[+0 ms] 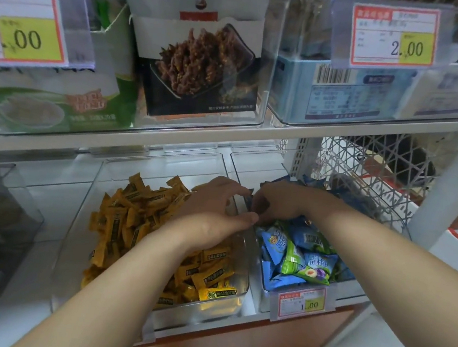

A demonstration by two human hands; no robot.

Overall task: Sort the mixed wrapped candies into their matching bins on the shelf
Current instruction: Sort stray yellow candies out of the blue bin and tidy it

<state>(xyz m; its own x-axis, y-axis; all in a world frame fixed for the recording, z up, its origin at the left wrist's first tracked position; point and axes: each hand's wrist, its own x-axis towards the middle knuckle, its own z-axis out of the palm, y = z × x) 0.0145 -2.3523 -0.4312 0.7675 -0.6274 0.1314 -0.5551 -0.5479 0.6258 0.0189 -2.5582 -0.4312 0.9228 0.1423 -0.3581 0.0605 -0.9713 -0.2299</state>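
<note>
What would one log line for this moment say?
left hand: over yellow candies; right hand: pinching dark wrapper over blue candies

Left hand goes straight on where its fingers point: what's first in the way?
Likely the right hand and the dark wrapper it grips, right beyond the left hand. They look almost touching, though depth is unclear.
</note>
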